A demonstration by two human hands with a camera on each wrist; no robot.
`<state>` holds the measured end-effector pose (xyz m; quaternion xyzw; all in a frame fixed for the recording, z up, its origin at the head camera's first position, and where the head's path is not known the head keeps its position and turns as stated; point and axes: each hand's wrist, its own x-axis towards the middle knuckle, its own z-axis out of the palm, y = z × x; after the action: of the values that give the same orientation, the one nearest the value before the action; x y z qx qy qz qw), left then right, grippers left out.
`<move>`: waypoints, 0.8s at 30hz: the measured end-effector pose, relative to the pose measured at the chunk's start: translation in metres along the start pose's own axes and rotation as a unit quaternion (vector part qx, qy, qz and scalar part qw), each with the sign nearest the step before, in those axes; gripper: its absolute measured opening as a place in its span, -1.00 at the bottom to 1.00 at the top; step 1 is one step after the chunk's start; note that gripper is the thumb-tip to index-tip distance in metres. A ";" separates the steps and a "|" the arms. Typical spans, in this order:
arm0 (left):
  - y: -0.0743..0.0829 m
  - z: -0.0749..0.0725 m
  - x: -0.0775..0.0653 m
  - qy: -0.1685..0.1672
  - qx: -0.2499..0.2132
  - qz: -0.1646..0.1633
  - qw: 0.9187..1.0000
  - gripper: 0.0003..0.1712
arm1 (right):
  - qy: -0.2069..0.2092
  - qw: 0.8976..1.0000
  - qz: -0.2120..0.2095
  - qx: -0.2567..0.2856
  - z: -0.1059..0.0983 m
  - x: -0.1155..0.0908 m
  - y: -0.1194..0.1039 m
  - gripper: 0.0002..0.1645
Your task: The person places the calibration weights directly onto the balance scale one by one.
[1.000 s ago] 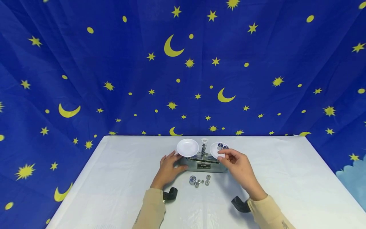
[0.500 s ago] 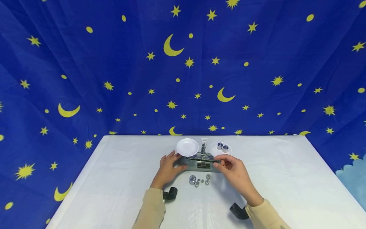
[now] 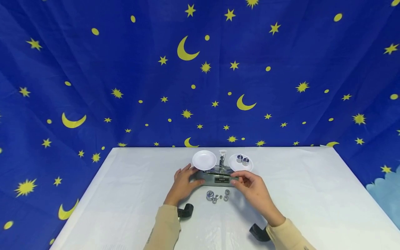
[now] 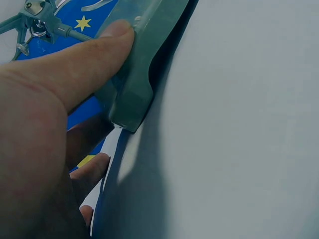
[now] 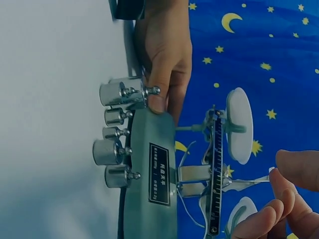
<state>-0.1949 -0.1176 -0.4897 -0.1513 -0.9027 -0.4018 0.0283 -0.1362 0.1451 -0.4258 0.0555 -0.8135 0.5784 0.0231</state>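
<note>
A grey-green pan balance (image 3: 207, 182) stands on the table, with a white left pan (image 3: 204, 160) and a white right pan (image 3: 233, 166). Two metal weights (image 3: 246, 161) sit on the right pan; the left pan holds nothing. My left hand (image 3: 184, 185) grips the left end of the base, thumb on its front, as the left wrist view shows up close. My right hand (image 3: 257, 194) is at the balance's right end, covering part of it in the head view. In the right wrist view its fingers (image 5: 299, 209) curl loosely near the beam (image 5: 217, 169), with nothing between them.
Several loose metal weights (image 3: 210, 195) of different sizes stand on the white-covered table (image 3: 125, 208) in front of the base. Behind the table hangs a blue cloth (image 3: 140, 69) with yellow stars and moons. Black wrist mounts (image 3: 259, 232) project inward from both sleeves.
My right hand has moved left and down, away from the right pan, uncovering the two weights there. The left hand keeps its place on the base.
</note>
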 end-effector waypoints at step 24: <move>0.000 0.000 0.001 0.000 0.001 -0.004 1.000 -0.32 | -0.076 0.997 0.009 -0.021 0.014 0.000 0.021 -0.79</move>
<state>-0.1955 -0.1176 -0.4902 -0.1479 -0.9036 -0.4011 0.0267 -0.1378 0.1389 -0.4497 0.0912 -0.8252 0.5558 -0.0425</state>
